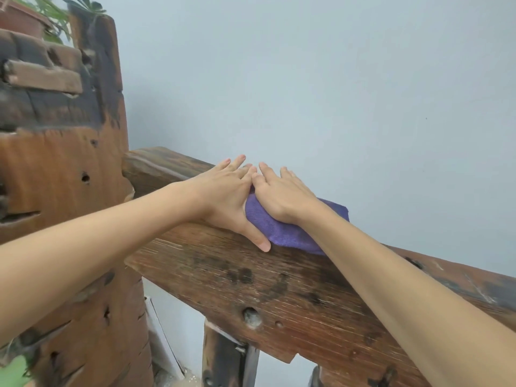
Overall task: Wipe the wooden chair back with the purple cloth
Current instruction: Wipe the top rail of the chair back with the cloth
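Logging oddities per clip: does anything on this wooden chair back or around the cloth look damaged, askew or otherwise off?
Only wear on the chair back: a knot hole in its front face and a notch cut into its lower edge. Both look like the rustic timber's own character. The purple cloth lies flat on top under the left hand and right hand.

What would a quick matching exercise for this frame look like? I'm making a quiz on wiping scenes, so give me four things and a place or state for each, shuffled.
Things:
1. purple cloth
2. left hand
3. potted plant
4. chair back rail

Places or states:
A. flat on the rail, thumb along the cloth's edge
B. top left, above the rough post
C. pressed beneath the right hand
D. runs slanting down to the right, with a knothole

Pairs: 1-C, 2-A, 3-B, 4-D
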Demonstrator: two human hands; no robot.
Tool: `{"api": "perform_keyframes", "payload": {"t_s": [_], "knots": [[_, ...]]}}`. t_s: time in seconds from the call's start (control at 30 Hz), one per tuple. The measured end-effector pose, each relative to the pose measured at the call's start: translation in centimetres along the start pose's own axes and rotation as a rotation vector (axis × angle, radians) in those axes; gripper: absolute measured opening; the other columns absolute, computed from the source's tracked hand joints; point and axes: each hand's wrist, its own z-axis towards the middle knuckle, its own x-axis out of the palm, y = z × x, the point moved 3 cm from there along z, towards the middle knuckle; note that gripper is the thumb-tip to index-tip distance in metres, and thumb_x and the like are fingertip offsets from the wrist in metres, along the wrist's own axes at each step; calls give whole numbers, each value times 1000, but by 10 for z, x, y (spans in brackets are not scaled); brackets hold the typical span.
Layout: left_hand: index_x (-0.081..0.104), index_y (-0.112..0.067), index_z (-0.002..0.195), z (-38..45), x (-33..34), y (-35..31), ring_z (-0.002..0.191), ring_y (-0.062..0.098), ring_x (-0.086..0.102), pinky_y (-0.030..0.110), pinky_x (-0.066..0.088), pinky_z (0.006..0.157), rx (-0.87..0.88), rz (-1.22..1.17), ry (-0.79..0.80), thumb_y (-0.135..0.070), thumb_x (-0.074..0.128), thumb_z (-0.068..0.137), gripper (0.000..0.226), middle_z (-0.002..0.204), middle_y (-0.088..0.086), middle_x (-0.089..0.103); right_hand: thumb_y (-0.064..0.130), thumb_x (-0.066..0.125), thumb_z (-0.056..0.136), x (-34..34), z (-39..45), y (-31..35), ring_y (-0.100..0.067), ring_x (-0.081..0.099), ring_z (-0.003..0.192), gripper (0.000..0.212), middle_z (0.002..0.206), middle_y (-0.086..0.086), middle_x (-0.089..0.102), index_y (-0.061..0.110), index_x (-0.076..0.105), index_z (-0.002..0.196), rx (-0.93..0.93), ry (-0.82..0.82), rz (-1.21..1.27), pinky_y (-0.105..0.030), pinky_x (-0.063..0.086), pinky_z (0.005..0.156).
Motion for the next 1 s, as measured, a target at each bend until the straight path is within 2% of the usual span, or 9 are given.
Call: {"api": "perform_keyframes", "payload": {"t_s": [0.13, 0.23, 0.47, 0.6, 0.67, 0.77, 0.8, 0.9, 1.0], "knots": [[9, -18, 163, 2, 1, -2, 159, 25, 3, 39, 6, 128, 49, -28, -28, -105, 46, 44, 152, 171, 1, 18, 40, 14, 106, -4, -2, 0, -30, 22, 154, 60, 167, -13, 29, 18, 28, 160, -14, -86, 9, -45, 18, 123], [15, -19, 162, 4, 1, 1, 159, 24, 10, 40, 12, 129, 57, -51, -35, -105, 46, 45, 149, 169, -2, 25, 40, 21, 106, -6, -3, 0, -30, 43, 139, 51, 150, -12, 51, 16, 49, 142, -10, -139, 36, -41, 31, 108], [20, -15, 160, 0, -9, -5, 157, 27, 16, 47, 17, 126, 62, -36, 9, -96, 59, 54, 138, 166, 1, 29, 41, 32, 105, -21, -17, -8, -23, 51, 126, 39, 134, -5, 60, 21, 60, 123, -2, -229, 350, -35, 36, 100], [41, -17, 149, -7, -19, -5, 139, 22, 34, 39, 31, 117, 150, -151, -9, -75, 76, 65, 107, 142, 1, 51, 30, 35, 102, -33, -24, -26, -30, 46, 137, 43, 147, -9, 55, 16, 58, 136, 128, -190, 186, -38, 36, 110], [54, -23, 138, -12, -22, -2, 136, 19, 32, 39, 34, 114, 136, -307, 30, -81, 65, 65, 94, 131, 0, 58, 33, 34, 101, -35, -28, -31, -34, 52, 126, 39, 135, -10, 62, 18, 65, 119, 153, -107, 96, -43, 42, 105], [74, -17, 103, -9, -29, -6, 122, 22, 45, 40, 35, 107, 57, -457, -43, -82, 46, 77, 75, 107, 9, 71, 27, 45, 92, -42, -32, -34, -30, 59, 98, 29, 100, -4, 70, 23, 72, 83, 143, -124, 264, -37, 48, 80], [75, -14, 91, -6, -30, -10, 117, 23, 50, 40, 34, 108, 51, -402, -108, -74, 49, 84, 66, 100, 9, 73, 22, 49, 89, -43, -32, -36, -31, 60, 96, 27, 98, -5, 70, 24, 75, 82, 138, -154, 330, -37, 50, 80], [62, -8, 67, 1, -29, -23, 96, 27, 58, 41, 34, 106, 34, -274, -219, -48, 60, 92, 47, 76, 8, 67, 12, 53, 90, -41, -33, -43, -23, 62, 114, 38, 126, -2, 65, 23, 67, 124, 152, -185, 443, -36, 50, 98], [57, -11, 64, 7, -27, -21, 87, 27, 52, 37, 34, 104, -19, -334, -170, -41, 63, 91, 41, 63, 5, 56, 8, 60, 93, -35, -31, -46, -16, 67, 99, 37, 115, 0, 69, 30, 64, 123, 65, -246, 532, -28, 52, 82]]}}
